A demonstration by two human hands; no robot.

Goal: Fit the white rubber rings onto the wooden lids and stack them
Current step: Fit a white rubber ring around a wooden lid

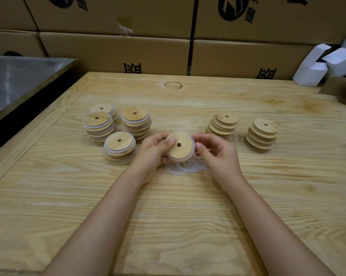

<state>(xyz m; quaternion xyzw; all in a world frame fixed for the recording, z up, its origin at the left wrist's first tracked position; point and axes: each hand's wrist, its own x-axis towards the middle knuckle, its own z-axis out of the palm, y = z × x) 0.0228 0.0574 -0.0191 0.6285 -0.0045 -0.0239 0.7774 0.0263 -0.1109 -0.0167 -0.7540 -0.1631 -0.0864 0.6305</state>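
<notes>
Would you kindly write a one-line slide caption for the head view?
Left hand and right hand hold a wooden lid with a white ring, between ringed stacks and bare stacks.

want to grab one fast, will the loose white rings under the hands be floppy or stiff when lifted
Probably floppy: the loose white rings lie thin, flat and overlapping on the table. Likely very light, looking translucent next to the thick wooden lid being held. Lying so flat, one may be hard to pinch up alone.
</notes>
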